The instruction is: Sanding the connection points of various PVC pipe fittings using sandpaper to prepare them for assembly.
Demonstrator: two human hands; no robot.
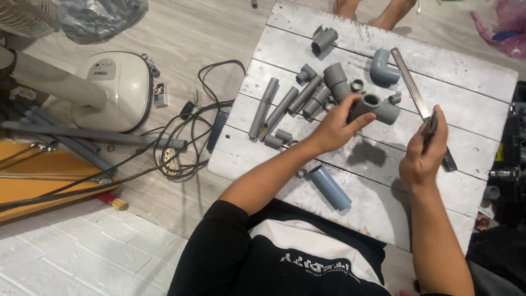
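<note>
My left hand [334,129] grips a grey plastic tee fitting [375,107] just above the white wooden board [471,71]. My right hand [424,153] holds a long metal saw blade [411,82] by its dark near end, the blade slanting away to the upper left. Left of the tee lie several grey pipe pieces [285,107] and couplings [334,77]. A grey elbow fitting [382,68] rests beside the blade. A short blue-grey pipe [329,188] lies near my left forearm.
On the floor to the left are a white rice cooker [118,87], tangled black cables [181,148], long grey pipes [82,136] and a wooden plank [38,175]. Another person's bare feet [372,11] stand at the board's far edge. Dark tools sit at the right edge [515,159].
</note>
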